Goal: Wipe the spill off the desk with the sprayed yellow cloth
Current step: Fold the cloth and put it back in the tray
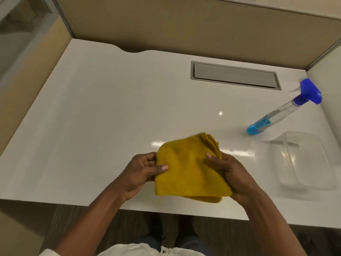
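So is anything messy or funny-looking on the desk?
Not really. The spray bottle only looks tilted because of the wide camera. Shiny patches on the desk past the yellow cloth could be wet or just light glare; I cannot tell.

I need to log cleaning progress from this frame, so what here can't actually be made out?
- Head view, the spill: not discernible on the glossy white desk; glare patches could mask it.
- Yellow cloth: whether it is damp cannot be told; its underside is hidden by its own folds.
- Clear container: contents unclear through its transparent walls.
- Spray bottle: label too small.
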`<state>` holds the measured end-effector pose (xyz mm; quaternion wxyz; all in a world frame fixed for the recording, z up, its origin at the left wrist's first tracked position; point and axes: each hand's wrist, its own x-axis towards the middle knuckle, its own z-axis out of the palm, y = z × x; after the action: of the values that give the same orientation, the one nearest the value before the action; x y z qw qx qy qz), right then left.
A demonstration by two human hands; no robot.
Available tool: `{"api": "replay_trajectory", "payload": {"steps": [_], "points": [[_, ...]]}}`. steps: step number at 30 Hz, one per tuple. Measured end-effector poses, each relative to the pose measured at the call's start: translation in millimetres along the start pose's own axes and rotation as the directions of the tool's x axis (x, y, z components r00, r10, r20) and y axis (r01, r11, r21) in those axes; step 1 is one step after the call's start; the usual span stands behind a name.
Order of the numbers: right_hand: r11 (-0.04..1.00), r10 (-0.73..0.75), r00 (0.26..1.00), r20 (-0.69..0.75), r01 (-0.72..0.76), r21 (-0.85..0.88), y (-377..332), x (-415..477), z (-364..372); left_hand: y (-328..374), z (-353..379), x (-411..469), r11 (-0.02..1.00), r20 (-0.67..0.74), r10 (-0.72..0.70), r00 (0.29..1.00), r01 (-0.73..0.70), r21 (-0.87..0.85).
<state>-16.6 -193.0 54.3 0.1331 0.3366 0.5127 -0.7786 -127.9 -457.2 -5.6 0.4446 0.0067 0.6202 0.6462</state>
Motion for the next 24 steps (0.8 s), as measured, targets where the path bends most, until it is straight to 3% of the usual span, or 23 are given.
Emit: {"api": "replay_trajectory", "payload": {"steps": [4, 9, 11, 13, 15, 17, 20, 24], "points": [[0.981, 0.140, 0.990, 0.013, -0.137, -0.137, 34, 0, -8, -8, -12, -4, 0.992, -0.083, 0.016, 0.996, -0.006, 0.124], [0.990, 0.096, 0.992, -0.076, -0.104, -0.098, 47, 6, -18, -6, -22, -8, 0.985, -0.093, 0.006, 0.996, 0.010, 0.174], [0.990, 0.018, 0.999, -0.045, -0.024, -0.142, 38, 5, -19, 0, -25, -7, 0.983, -0.096, 0.028, 0.995, -0.010, 0.182], [0.941, -0.188, 0.982, -0.036, 0.169, -0.293, 26, 2, -16, 9, -25, -9, 0.987, -0.090, 0.077, 0.993, -0.063, 0.147], [0.824, -0.442, 0.896, 0.041, 0.424, -0.376, 12, -5, -15, 21, -24, -12, 0.982, -0.072, 0.170, 0.983, -0.163, 0.099], [0.711, -0.580, 0.800, 0.155, 0.590, -0.382, 1, -9, -17, 35, -23, -14, 0.958, -0.059, 0.268, 0.962, -0.260, 0.119], [0.648, -0.631, 0.755, 0.180, 0.640, -0.413, -8, -5, -20, 46, -23, -12, 0.932, -0.031, 0.324, 0.945, -0.314, 0.182], [0.748, -0.608, 0.793, -0.050, 0.550, -0.371, -2, 0, -17, 44, -21, -5, 0.945, -0.128, 0.301, 0.945, -0.278, 0.172]]}}
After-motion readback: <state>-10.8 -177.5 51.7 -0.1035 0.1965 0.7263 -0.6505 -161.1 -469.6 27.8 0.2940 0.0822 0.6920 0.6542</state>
